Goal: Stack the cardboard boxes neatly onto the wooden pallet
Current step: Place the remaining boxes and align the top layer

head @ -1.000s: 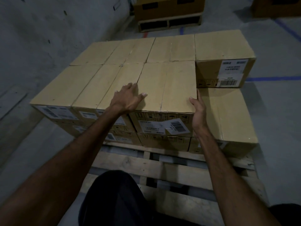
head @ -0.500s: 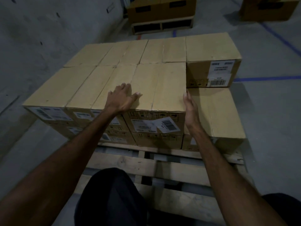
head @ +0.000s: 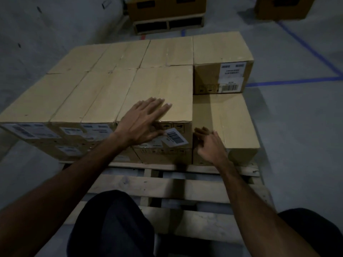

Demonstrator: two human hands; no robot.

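Note:
Tan cardboard boxes stand in two layers on the wooden pallet (head: 148,186). The front upper box (head: 167,89) has a loose barcode label on its near face. My left hand (head: 143,121) lies flat with straight fingers over that box's near top edge. My right hand (head: 209,143) hovers with loosely bent fingers beside the box's right side, in front of a lower box (head: 233,119) whose top is bare. Another upper box (head: 220,52) stands at the back right with a white label.
The near slats of the pallet are bare, and my knees are over them. A grey wall runs along the left. Other loaded pallets (head: 167,13) stand on the floor behind. Blue tape lines (head: 293,82) mark the grey floor at the right.
My left hand slid back toward the near edge of the front upper box. My right hand came off the box's right side and dropped lower, fingers now loose.

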